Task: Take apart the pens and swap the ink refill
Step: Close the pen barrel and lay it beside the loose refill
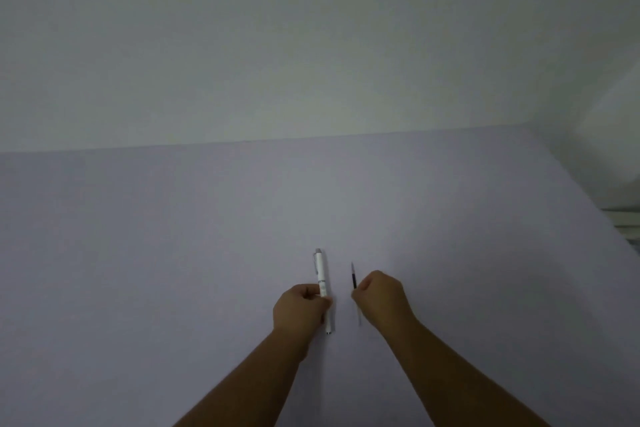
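The left hand [301,308] is curled around a white pen [322,282], pinching its barrel near the middle; the clip end points far, the tip near. The right hand [379,296] is closed on a thin refill [354,279], whose dark far end sticks out beyond the fingers while a pale, blurred stretch trails out on the near side. Both are held over a plain pale bench [173,253], pen and refill just beside each other and roughly parallel, not touching.

The step seems to be getting the refill into or clear of the pen; which one cannot be told. To do it well, the pen should be held steady while the refill is lined up with the barrel's axis. Feeding it straight, without bending, avoids kinking the thin tube. No second pen is in view.
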`<action>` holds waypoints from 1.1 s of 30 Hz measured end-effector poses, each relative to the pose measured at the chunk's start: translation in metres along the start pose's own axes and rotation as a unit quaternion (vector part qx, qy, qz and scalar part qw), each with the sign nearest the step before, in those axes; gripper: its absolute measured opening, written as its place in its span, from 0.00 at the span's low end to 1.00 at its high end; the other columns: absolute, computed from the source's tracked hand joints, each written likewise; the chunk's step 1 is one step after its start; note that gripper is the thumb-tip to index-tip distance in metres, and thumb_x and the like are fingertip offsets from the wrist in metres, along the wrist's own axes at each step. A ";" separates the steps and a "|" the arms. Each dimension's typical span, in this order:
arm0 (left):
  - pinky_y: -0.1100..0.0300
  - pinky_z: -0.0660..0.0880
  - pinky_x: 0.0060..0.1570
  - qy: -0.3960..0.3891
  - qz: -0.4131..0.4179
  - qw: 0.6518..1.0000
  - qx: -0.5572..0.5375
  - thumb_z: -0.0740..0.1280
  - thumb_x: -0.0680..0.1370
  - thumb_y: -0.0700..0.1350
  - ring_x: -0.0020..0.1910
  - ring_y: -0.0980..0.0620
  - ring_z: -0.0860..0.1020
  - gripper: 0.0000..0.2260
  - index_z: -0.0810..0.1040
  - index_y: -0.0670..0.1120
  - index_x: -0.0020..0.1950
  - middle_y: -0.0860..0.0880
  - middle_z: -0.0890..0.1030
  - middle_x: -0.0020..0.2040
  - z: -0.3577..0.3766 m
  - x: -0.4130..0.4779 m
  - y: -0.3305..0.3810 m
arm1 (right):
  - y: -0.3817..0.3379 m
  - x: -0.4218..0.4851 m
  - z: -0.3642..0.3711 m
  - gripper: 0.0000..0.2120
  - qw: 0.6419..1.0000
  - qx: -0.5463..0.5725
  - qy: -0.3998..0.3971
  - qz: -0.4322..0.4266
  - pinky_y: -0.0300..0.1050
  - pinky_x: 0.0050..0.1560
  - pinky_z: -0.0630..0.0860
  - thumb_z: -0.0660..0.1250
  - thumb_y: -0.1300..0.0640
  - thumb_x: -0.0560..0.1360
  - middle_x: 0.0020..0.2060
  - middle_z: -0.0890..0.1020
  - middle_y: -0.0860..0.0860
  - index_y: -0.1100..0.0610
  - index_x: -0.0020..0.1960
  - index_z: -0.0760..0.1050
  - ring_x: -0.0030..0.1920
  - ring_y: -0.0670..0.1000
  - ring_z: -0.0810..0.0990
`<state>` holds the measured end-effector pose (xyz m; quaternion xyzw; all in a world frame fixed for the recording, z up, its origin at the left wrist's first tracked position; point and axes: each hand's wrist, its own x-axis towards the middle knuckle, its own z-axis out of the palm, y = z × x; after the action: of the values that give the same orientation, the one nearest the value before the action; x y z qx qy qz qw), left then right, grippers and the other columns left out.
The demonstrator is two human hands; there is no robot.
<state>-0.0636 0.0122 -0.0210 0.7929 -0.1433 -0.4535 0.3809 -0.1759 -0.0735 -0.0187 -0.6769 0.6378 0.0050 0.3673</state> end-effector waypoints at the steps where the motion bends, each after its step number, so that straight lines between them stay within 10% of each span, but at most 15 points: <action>1: 0.62 0.78 0.38 0.006 0.003 1.000 0.012 0.71 0.72 0.43 0.42 0.51 0.82 0.06 0.82 0.48 0.49 0.52 0.82 0.40 0.002 0.002 -0.001 | 0.001 0.000 0.002 0.09 1.000 0.007 0.004 -0.001 0.42 0.48 0.77 0.65 0.58 0.72 0.47 0.85 0.58 0.62 0.48 0.80 0.51 0.57 0.82; 23: 0.71 0.67 0.31 0.051 0.042 0.995 0.072 0.73 0.71 0.43 0.35 0.62 0.75 0.06 0.78 0.49 0.46 0.57 0.78 0.36 0.018 0.012 -0.006 | -0.001 0.013 0.019 0.08 0.999 0.021 -0.020 -0.030 0.45 0.41 0.79 0.66 0.57 0.69 0.30 0.79 0.53 0.54 0.31 0.75 0.34 0.50 0.78; 33: 0.72 0.67 0.33 0.051 0.041 0.995 0.081 0.73 0.71 0.45 0.35 0.62 0.74 0.07 0.77 0.50 0.45 0.59 0.76 0.35 0.015 0.013 -0.006 | 0.003 0.010 0.022 0.03 0.998 0.055 -0.003 -0.026 0.45 0.44 0.80 0.67 0.56 0.69 0.38 0.85 0.53 0.54 0.36 0.76 0.38 0.52 0.83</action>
<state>-0.0694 0.0011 -0.0377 0.8367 -0.1923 -0.3837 0.3403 -0.1669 -0.0710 -0.0408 -0.6721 0.6178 -0.0379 0.4064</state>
